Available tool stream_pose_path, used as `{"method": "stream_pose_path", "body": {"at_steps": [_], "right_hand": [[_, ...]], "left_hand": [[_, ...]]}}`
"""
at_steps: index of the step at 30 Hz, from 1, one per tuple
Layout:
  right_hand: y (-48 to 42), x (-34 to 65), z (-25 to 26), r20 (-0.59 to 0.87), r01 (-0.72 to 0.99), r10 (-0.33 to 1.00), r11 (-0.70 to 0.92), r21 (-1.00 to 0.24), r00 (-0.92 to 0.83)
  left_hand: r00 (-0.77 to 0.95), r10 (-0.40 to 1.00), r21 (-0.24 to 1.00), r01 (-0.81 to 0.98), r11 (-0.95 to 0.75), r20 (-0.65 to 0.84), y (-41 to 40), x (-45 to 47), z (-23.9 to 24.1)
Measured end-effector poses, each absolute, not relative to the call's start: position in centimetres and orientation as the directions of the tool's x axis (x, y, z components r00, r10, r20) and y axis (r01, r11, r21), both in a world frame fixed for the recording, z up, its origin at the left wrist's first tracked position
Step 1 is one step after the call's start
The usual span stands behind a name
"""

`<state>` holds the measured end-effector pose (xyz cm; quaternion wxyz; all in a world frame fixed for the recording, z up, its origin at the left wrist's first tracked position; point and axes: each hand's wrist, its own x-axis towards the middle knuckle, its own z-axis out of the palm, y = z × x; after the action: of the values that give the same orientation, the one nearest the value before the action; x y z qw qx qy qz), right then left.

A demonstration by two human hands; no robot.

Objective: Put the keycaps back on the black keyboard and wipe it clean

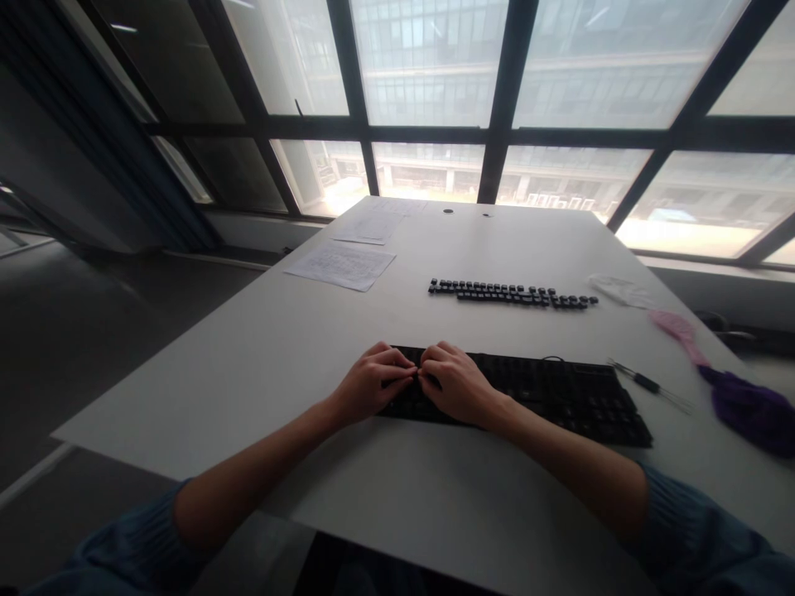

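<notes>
A black keyboard [559,393] lies on the white table in front of me. Over its left part, my left hand [377,381] and my right hand [456,382] meet with fingertips almost touching. Both hands are closed, thumb and fingers pinched together; whatever sits between them is too small or too hidden to make out. Behind the keyboard, loose black keycaps [509,293] stand in rows. To the right of the keyboard lies a thin tool with a dark grip and wire ends [647,382], which looks like a keycap puller.
Written sheets of paper [341,263] lie at the table's left rear. On the right are a clear plastic bag [618,290], a pink cloth item [676,327] and a dark purple cloth [751,411]. Large windows [435,66] rise beyond the table's far edge [527,207].
</notes>
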<state>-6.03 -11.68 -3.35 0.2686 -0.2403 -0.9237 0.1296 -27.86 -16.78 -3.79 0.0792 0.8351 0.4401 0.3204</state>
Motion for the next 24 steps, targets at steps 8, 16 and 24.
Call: {"method": "stream_pose_path", "body": {"at_steps": [8, 16, 24], "right_hand": [[-12.1, -5.9, -3.2, 0.388, 0.424, 0.524, 0.848, -0.317, -0.758], [-11.8, -5.9, -3.4, 0.383, 0.420, 0.529, 0.843, -0.336, -0.757], [-10.4, -4.1, -1.1, 0.416, 0.414, 0.632, 0.759, -0.502, -0.654]], "left_hand": [[0.465, 0.762, 0.232, 0.763, -0.603, 0.452, -17.3, -27.4, -3.3], [0.498, 0.758, 0.149, 0.786, -0.600, 0.421, -17.6, -27.3, -2.9], [0.251, 0.787, 0.442, 0.714, -0.544, 0.564, -16.3, -27.6, -1.9]]}}
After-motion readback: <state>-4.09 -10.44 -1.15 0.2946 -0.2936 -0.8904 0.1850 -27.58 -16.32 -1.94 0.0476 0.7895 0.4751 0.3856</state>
